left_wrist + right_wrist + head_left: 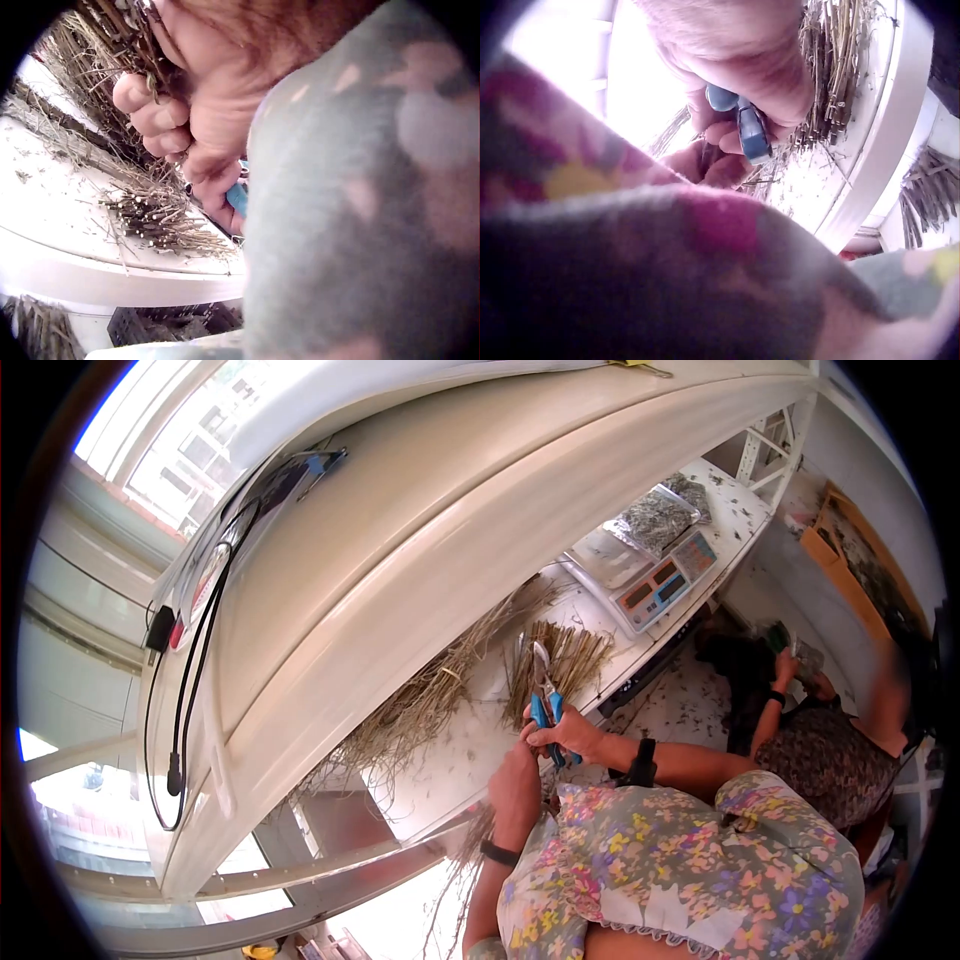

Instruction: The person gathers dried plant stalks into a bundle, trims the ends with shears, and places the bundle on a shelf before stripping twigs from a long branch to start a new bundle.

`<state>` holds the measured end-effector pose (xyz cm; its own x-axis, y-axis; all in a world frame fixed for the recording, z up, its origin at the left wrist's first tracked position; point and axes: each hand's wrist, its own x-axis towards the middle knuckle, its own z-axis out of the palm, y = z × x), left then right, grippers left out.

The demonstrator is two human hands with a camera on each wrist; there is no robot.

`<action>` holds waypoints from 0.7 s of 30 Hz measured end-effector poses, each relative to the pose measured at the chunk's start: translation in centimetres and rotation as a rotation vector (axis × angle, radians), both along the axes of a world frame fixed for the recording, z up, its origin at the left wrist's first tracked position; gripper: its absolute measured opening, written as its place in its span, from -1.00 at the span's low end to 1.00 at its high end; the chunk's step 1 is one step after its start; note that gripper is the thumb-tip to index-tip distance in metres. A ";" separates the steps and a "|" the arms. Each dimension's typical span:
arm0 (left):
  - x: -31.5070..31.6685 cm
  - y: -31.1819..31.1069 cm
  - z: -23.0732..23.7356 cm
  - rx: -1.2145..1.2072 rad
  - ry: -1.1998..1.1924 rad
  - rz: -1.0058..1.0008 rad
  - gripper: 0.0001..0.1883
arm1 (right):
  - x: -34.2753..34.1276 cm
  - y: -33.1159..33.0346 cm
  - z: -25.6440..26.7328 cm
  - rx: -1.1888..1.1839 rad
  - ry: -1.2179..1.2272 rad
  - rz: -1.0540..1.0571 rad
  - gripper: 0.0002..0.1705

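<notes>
My right hand (pixel 574 734) grips a pair of pruning shears by its blue handles (pixel 541 712), the metal blades (pixel 541 657) pointing toward the table. Right beside it, my left hand (pixel 514 788) is close against the handles. In the left wrist view, that hand's fingers (pixel 154 116) curl round a bunch of thin dried stems (pixel 135 34). A stack of cut stems (pixel 575 658) lies on the white table beyond the blades, ends lined up. Left of it spreads a tangled heap of long dry stalks (pixel 430 700). The right wrist view shows the handle ends (pixel 754 136) below my palm.
A digital scale (pixel 665 585) stands on the table's far part, with a bag of dried plant matter (pixel 655 520) by it. A cream shelf panel (pixel 400 550) overhangs the table. Another person (pixel 830 760) sits at right. A dark crate (pixel 172 322) is below the table edge.
</notes>
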<state>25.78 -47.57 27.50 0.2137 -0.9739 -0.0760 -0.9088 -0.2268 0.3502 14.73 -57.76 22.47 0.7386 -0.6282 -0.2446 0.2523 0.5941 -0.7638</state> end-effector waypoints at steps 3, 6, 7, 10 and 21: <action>0.2 -0.2 -0.9 0.003 -0.006 -0.007 -0.89 | -0.1 0.0 0.2 -0.080 0.049 -0.040 -0.55; 0.5 -0.5 -1.3 -0.040 0.035 -0.010 -0.89 | 0.3 0.0 0.9 -0.098 0.067 -0.095 -0.57; 0.5 -0.6 -1.4 -0.055 0.071 0.001 -0.88 | 0.3 0.0 1.0 -0.103 0.070 -0.115 -0.57; 0.5 -0.8 -1.3 -0.105 0.010 0.037 -0.83 | 0.4 -0.3 1.0 -0.132 0.047 -0.155 -0.53; 3.2 1.2 -2.2 -0.063 -0.125 0.102 -0.83 | -1.9 -2.6 1.1 -0.244 0.083 -0.228 -0.54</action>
